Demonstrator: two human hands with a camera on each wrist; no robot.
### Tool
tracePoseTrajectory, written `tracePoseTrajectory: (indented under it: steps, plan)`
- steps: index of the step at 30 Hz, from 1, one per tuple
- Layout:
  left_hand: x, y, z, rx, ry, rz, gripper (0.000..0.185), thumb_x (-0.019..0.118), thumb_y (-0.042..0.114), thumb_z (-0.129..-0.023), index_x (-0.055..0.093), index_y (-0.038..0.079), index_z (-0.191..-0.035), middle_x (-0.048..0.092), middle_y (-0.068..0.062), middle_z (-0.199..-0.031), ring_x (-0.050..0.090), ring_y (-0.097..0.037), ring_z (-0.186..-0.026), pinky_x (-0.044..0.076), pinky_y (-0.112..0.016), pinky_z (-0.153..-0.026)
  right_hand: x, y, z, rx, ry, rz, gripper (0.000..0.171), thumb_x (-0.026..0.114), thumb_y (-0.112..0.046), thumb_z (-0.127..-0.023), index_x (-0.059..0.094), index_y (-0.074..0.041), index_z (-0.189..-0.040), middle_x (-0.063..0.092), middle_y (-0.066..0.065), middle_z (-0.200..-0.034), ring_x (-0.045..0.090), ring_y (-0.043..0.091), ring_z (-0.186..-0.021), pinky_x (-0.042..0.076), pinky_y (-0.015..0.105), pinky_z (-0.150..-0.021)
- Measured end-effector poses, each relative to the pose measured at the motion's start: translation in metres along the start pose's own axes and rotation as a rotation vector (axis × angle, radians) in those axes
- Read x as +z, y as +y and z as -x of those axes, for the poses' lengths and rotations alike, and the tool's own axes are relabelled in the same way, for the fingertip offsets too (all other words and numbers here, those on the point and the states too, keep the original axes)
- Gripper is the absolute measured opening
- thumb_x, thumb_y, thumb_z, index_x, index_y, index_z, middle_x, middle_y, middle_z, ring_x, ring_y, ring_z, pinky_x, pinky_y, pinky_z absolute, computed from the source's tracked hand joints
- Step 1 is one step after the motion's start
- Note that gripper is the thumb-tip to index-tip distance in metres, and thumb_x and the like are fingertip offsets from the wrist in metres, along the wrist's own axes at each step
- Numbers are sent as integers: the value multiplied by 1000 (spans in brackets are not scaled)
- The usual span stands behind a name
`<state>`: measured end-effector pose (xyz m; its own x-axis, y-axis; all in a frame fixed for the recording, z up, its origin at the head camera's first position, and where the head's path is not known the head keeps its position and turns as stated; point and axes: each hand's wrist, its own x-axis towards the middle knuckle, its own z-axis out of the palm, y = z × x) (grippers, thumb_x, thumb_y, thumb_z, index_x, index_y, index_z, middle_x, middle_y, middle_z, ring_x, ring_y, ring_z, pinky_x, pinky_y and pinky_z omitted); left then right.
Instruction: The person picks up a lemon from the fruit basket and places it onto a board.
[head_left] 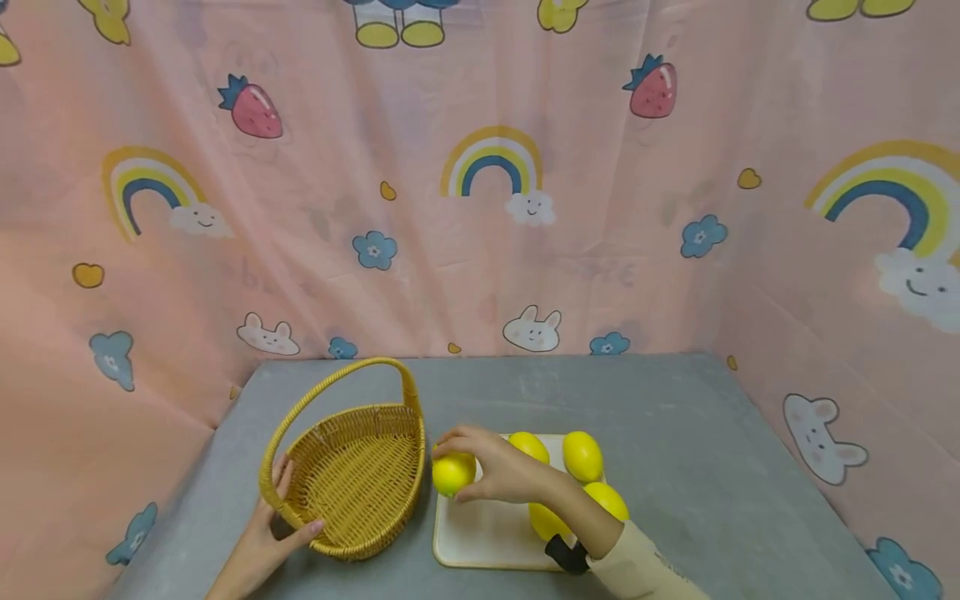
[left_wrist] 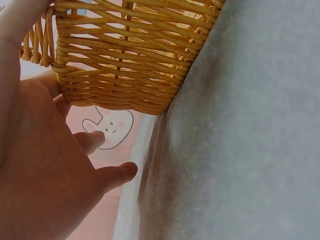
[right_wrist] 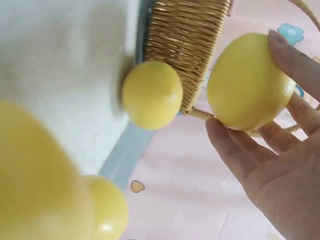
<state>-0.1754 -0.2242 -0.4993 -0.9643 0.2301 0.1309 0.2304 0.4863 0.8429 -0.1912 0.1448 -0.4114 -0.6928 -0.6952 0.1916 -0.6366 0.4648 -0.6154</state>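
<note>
My right hand pinches a yellow lemon between thumb and fingers, just above the left edge of a white tray, close to the basket's rim. In the right wrist view the held lemon sits at my fingertips, and another lemon lies on the tray against the basket. Several more lemons lie on the tray. My left hand rests against the near-left wall of the empty wicker basket, its fingers relaxed beside the weave.
Basket and tray stand side by side on a grey table. A pink cartoon-print curtain closes off the back and both sides. The basket's arched handle rises over its far side.
</note>
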Motion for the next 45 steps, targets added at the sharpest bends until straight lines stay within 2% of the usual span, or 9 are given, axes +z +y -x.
tracePoseTrajectory:
  steps: [5, 11, 19, 24, 35, 39, 42, 45]
  plan:
    - [-2, 0, 1, -23, 0, -10, 96, 71, 21, -85, 3, 25, -152, -14, 1, -156, -15, -39, -137, 8, -76, -93, 4, 2, 18, 10, -131, 92, 49, 81, -14, -73, 61, -17, -117, 53, -7, -119, 49, 9, -110, 41, 29, -97]
    - [-4, 1, 0, -38, -10, -13, 95, 70, 22, -85, 2, 24, -152, -15, -3, -155, -16, -39, -137, 7, -76, -94, 18, 8, 30, 38, -207, 208, 49, 80, -7, -69, 60, -16, -113, 53, -8, -113, 49, 7, -104, 42, 22, -89]
    - [-2, -2, -1, -26, -8, -25, 96, 71, 22, -85, 1, 24, -152, -15, 1, -155, -16, -39, -137, 6, -76, -94, 27, 12, 34, 80, -282, 187, 51, 77, -4, -70, 56, -21, -114, 47, -11, -112, 45, 5, -98, 43, 20, -81]
    - [-2, -1, -1, -33, -14, -20, 96, 70, 22, -85, 0, 24, -152, -15, -2, -155, -17, -39, -137, 6, -76, -93, 28, 12, 32, 106, -303, 205, 52, 79, -6, -71, 55, -23, -115, 45, -10, -115, 44, 6, -101, 43, 21, -81]
    - [-2, 2, -2, -50, -18, -41, 97, 70, 25, -86, -1, 24, -152, -15, -5, -155, -17, -41, -137, 8, -77, -92, 28, 10, 33, 111, -290, 215, 56, 82, -15, -71, 56, -21, -120, 44, -2, -127, 45, 12, -110, 45, 25, -85]
    - [-2, 2, -1, -48, -17, -18, 97, 70, 23, -86, -1, 26, -151, -16, -3, -155, -18, -40, -136, 7, -76, -93, 19, 7, 36, 138, -280, 159, 62, 81, -20, -73, 53, -21, -127, 42, -1, -133, 43, 14, -117, 44, 27, -91]
    - [-2, 2, 0, -46, -16, -14, 96, 70, 22, -86, -1, 26, -151, -16, -5, -155, -18, -40, -136, 6, -76, -93, 5, 6, 40, 166, -218, 108, 58, 78, -23, -78, 53, -19, -130, 43, -1, -133, 43, 15, -119, 43, 29, -93]
    - [-2, 3, 0, -45, -14, -16, 96, 70, 23, -86, -1, 24, -151, -16, -6, -155, -17, -41, -136, 6, -76, -93, -11, 7, 46, 200, -76, 160, 48, 71, -27, -84, 55, -13, -128, 49, 2, -131, 47, 19, -118, 43, 35, -96]
